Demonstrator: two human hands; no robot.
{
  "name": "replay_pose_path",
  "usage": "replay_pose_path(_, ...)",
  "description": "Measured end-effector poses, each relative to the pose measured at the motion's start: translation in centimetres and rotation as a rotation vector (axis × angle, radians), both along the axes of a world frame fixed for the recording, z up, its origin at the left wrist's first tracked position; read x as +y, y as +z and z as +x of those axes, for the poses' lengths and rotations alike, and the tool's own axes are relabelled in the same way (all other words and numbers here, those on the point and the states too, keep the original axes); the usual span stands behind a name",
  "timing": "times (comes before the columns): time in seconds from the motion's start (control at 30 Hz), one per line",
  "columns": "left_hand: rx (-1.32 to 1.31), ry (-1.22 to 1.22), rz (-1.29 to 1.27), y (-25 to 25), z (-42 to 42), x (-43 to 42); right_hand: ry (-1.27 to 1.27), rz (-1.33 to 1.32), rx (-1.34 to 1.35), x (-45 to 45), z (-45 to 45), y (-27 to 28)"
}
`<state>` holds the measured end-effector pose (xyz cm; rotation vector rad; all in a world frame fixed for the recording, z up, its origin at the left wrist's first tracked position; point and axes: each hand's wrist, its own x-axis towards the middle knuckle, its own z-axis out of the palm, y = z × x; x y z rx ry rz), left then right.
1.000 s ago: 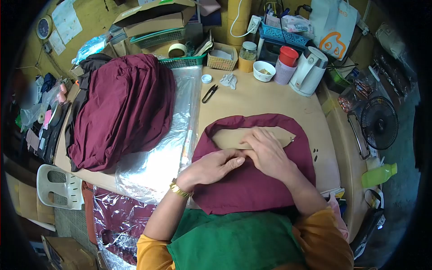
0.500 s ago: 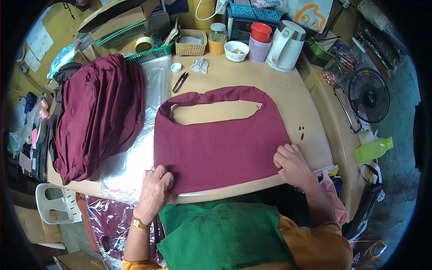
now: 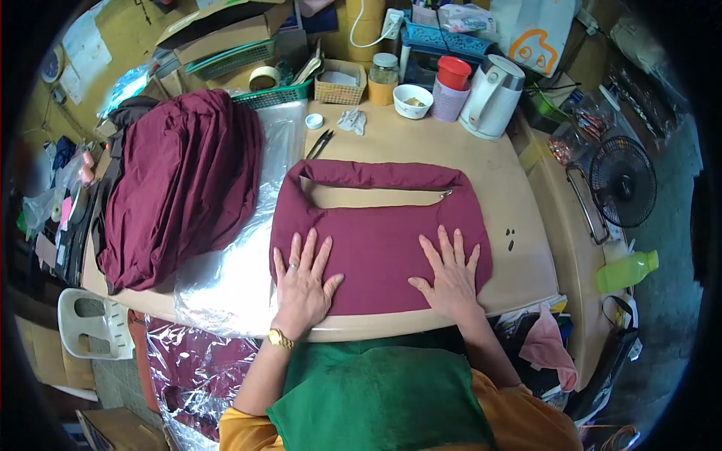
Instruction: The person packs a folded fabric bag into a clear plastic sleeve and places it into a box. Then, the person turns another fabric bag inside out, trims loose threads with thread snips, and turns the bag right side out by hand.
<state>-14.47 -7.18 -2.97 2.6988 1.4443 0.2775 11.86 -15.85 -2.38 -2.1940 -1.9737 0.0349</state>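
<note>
A maroon fabric bag (image 3: 376, 259) lies flat on the table (image 3: 519, 263), its strap forming a loop at the far side, with a small metal zipper pull (image 3: 446, 195) at the right end of the opening. My left hand (image 3: 304, 282) rests palm down on the bag's lower left part, fingers spread. On the lower right part my right hand (image 3: 453, 278) lies flat, fingers also apart. Neither hand grips anything. Black thread snips (image 3: 321, 143) lie just beyond the strap.
A large pile of maroon fabric (image 3: 180, 188) stands at the left, beside clear plastic sheets (image 3: 226, 289). Along the back are a basket (image 3: 340, 84), a jar (image 3: 383, 74), a bowl (image 3: 413, 102), a lilac cup (image 3: 449, 102) and a white kettle (image 3: 492, 98).
Both hands have moved from the strap opening to the bag's lower corners, then up onto its front with fingers spread. The bag has been flattened and its strap straightened.
</note>
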Motion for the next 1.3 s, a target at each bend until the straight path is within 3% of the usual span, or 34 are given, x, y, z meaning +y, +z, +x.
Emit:
replay_pose_path(0.13, -0.124, -0.011, 0.024, -0.2, -0.4, 2.0, -0.004, -0.051, -0.006, 1.3, 0.9, -0.4)
replay_pose_path(0.17, -0.263, 0.001, 0.021, 0.1, -1.6, 1.9, -0.017, -0.051, -0.028, 2.2, 1.2, -0.3)
replay_pose_path(0.23, -0.271, 0.015, -0.031, 3.6, -5.6, 0.5, -0.005, -0.074, -0.03, 2.6, 2.2, 0.1)
replay_pose_path(0.37, -0.135, 0.272, -0.156, 4.5, -15.8, -2.2, 0.089, -0.313, -0.092, 4.4, 2.6, 3.7)
replay_pose_path(0.43, -0.379, 0.285, -0.076, 0.9, -19.3, -1.6, 0.352, 0.015, -0.093, 6.4, -0.4, 4.2)
replay_pose_path(0.47, -0.445, 0.263, -0.03, -0.3, -19.7, -1.1, 0.503, 0.077, 0.105, 7.8, -3.5, 5.1)
replay_pose_path(0.5, -0.51, 0.238, 0.016, -0.6, -19.8, -0.5, 0.651, 0.135, 0.306, 8.9, -7.5, 6.1)
replay_pose_path(0.63, -0.569, 0.295, 0.284, 0.7, -18.0, 0.0, 0.863, 0.161, 0.595, 10.6, -22.1, 3.8)
replay_pose_path(0.7, -0.638, 0.283, 0.322, 3.9, -17.5, -1.5, 0.946, 0.192, 0.465, 11.6, -26.2, 0.3)
replay_pose_path(0.77, -0.873, 0.385, 0.119, 6.1, -17.6, -3.7, 0.97, 0.141, 0.437, 13.2, -27.4, -2.0)
replay_pose_path(0.83, -0.809, 0.406, -0.27, 7.0, -19.3, -5.8, 1.007, 0.029, 0.483, 14.5, -27.8, -1.7)
replay_pose_path(0.9, -0.737, 0.325, -0.35, 6.9, -19.5, -6.5, 0.959, 0.064, 0.605, 15.2, -27.5, -1.1)
replay_pose_path(0.97, -0.517, 0.254, -0.165, 4.8, -19.2, -5.3, 0.948, 0.107, 0.612, 15.3, -27.5, 1.7)
replay_pose_path(1.07, -0.547, 0.222, -0.035, 0.9, -17.8, -1.4, 0.977, 0.474, 0.685, 15.4, -27.7, 4.6)
replay_pose_path(1.13, -0.236, 0.473, -0.095, 1.0, -16.6, 1.1, 0.981, 0.511, 0.626, 14.3, -27.5, 5.7)
replay_pose_path(1.17, -0.235, 0.465, -0.093, -0.1, -16.6, 1.3, 0.985, 0.55, 0.57, 13.7, -27.4, 6.0)
replay_pose_path(1.27, -0.069, 0.241, 0.293, -3.1, -16.6, 1.0, 1.124, 0.387, 0.654, 8.9, -26.4, 5.9)
replay_pose_path(1.3, -0.073, 0.236, 0.293, -2.7, -16.8, 0.7, 1.223, 0.333, 0.672, 7.5, -26.2, 5.2)
